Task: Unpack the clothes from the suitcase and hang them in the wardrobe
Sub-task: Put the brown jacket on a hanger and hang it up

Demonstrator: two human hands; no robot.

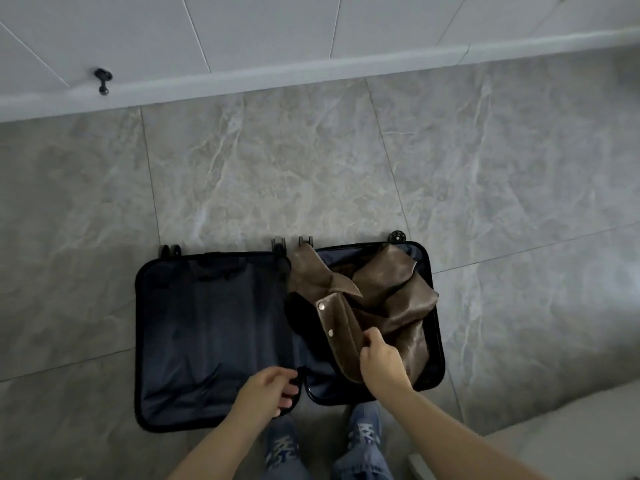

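Right fingers: curled round a fold of the brown garment [377, 296], which is pinched near its snap-studded edge by the right hand [381, 358].
Left fingers: loosely bent at the near rim of the suitcase [166, 341], by the hinge between its two halves; the left hand [266, 389] appears to hook or touch the rim there, though a firm grip cannot be told.
Garment position: bunched in the right half of the suitcase, partly draped over the middle divide and the far right edge.
Left half: only dark lining is seen.
Suitcase position: laid open flat on the grey tiled floor [311, 161], wheels toward the white wall [242, 32].
Progress: judged early; the garment is grasped but not lifted out.
Left to do: removal, carrying and hanging; no wardrobe or hanger is shown.
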